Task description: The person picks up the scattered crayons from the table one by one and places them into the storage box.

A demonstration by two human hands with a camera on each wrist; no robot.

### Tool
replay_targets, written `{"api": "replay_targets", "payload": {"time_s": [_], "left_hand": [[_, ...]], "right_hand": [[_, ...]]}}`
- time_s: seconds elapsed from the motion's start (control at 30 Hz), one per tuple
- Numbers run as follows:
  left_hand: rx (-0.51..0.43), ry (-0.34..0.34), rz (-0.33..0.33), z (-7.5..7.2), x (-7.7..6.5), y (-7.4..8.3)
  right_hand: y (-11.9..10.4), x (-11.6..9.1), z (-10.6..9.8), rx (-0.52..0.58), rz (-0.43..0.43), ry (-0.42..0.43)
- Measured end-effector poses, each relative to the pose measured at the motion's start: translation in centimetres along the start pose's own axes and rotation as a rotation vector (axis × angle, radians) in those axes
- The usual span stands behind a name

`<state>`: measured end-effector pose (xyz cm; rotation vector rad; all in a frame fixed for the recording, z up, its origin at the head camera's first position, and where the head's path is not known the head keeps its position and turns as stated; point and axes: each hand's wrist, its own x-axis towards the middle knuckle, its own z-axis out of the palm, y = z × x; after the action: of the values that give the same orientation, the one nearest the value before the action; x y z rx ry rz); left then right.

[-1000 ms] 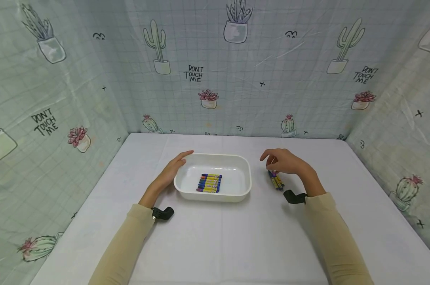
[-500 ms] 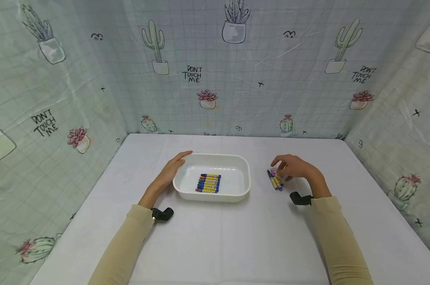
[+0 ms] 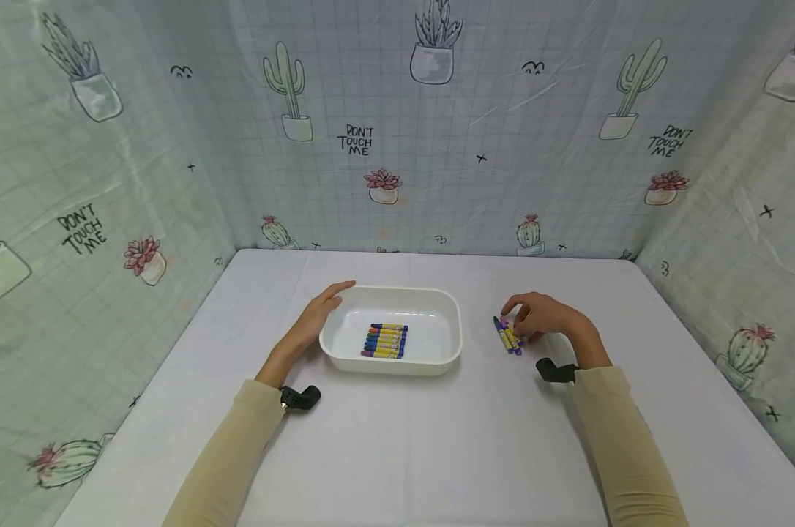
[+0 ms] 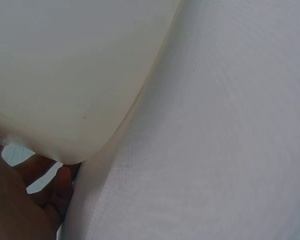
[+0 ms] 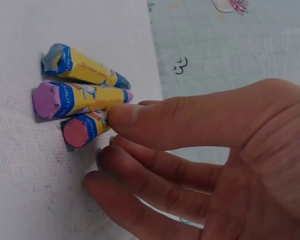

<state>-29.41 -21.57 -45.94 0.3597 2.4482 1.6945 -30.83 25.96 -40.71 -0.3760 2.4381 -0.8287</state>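
Observation:
A white rectangular tray (image 3: 391,366) stands on the table, with several paper-wrapped crayons (image 3: 386,341) lined up inside it. My left hand (image 3: 313,320) holds the tray's left end, its thumb by the rim and its fingers around the outer corner. To the right of the tray, my right hand (image 3: 544,315) is over three loose crayons. In the right wrist view, its thumb touches the pinkish-red crayon (image 5: 76,132). Beside that lie the purple crayon (image 5: 49,101) and the dark blue-green crayon (image 5: 90,70). The index fingertip is hidden behind the thumb there, so a pinch is uncertain.
A white cloth covers the table (image 3: 404,446). Cactus-printed fabric (image 3: 397,146) hangs behind it and along both sides. Each wrist wears a black device, one near the tray's front left corner (image 3: 300,397), the other just below the loose crayons (image 3: 555,369).
My right hand has moved a little right and toward me, down onto the loose crayons, with its thumb now against one. The left hand and the tray have stayed in place.

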Motion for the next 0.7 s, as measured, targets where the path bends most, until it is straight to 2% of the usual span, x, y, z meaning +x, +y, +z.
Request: {"api": "replay_targets", "payload": {"time_s": [0.47, 0.7], "left_hand": [[-0.005, 0.003, -0.007, 0.06, 0.01, -0.02], [-0.005, -0.002, -0.032, 0.03, 0.02, -0.12]], "right_hand": [[0.24, -0.16, -0.08, 0.024, 0.0, -0.014], [0.36, -0.03, -0.09, 0.019, -0.022, -0.013]]}}
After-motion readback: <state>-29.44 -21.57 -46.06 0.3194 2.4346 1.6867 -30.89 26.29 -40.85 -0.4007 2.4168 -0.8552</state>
